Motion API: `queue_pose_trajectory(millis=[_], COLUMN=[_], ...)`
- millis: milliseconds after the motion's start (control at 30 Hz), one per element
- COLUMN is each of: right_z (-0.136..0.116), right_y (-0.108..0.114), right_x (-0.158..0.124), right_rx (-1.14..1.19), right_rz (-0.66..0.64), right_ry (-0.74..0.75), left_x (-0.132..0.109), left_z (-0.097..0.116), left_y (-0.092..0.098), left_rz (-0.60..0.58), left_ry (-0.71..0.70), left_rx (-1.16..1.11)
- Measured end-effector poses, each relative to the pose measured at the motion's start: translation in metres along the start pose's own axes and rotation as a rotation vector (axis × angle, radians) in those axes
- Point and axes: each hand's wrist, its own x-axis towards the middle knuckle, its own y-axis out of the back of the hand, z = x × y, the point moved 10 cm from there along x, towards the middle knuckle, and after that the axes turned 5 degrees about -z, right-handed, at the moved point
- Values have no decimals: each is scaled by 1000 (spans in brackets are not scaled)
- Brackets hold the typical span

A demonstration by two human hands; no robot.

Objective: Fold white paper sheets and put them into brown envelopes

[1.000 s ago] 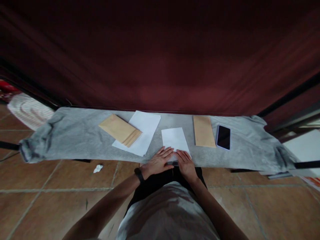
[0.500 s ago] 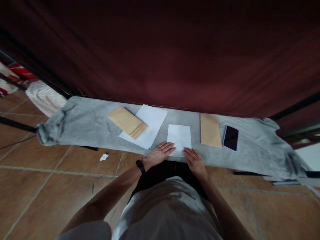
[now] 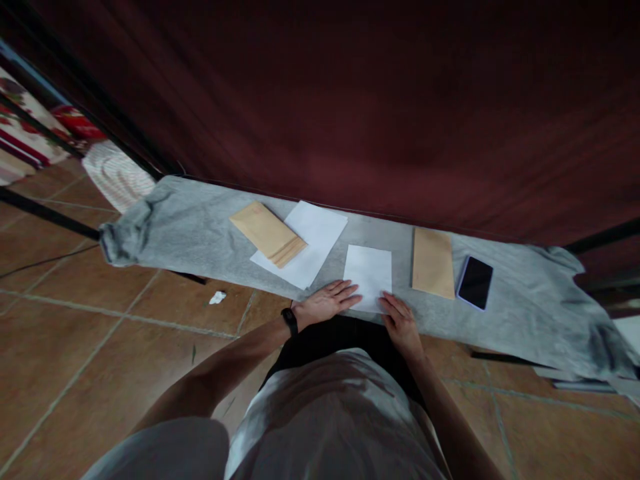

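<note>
So I was standing there, and closest was the person's pale, loose fabric shirt (image 3: pixel 345 420), with black trousers (image 3: pixel 345 333) just past it. Left hand (image 3: pixel 325 303), the one with the black wristband (image 3: pixel 289 321), was spread out pretty flat, fingers long and near each other, tips pressed on the lower left of a small rectangular white sheet of paper (image 3: pixel 369 270). It wasn't gripping anything. Right hand (image 3: pixel 401 327) had its fingers loosely bent over the sheet's lower right corner; couldn't tell if the thumb was pinching underneath. The sheet lay flat near the front edge of a long narrow surface draped in grey cloth (image 3: pixel 200 220).

To its right sat a flat tan paper rectangle (image 3: pixel 433 263), then a dark-screened phone with a lilac edge (image 3: pixel 475 282), just beside it. Over on the left, a fanned stack of tan paper envelopes (image 3: pixel 267 233) lay tilted, partly on top of bigger loose white sheets (image 3: pixel 325 230). Behind all that hung a huge dark red curtain (image 3: pixel 350 120).
</note>
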Motion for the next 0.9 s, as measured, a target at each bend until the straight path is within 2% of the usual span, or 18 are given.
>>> queue_pose_trajectory(millis=[133,233,533,733,900], right_z=[1,1,8,18,41], right_y=[4,6,5,16,16], right_x=[1,4,6,23,39], right_rx=[8,15,68,60,-19], right_rz=[8,-13,-53,-47,-69], right_ry=[10,3,-70,-175,-469], left_x=[-2,-3,-6,-3,6], left_z=[3,-5,-24,-51,-63], left_y=[11,15,23,28,30], left_rz=[109,175,263,403,457], left_ry=[-40,1,48,288,460], left_rx=[-76,-147,-327,-455,-461])
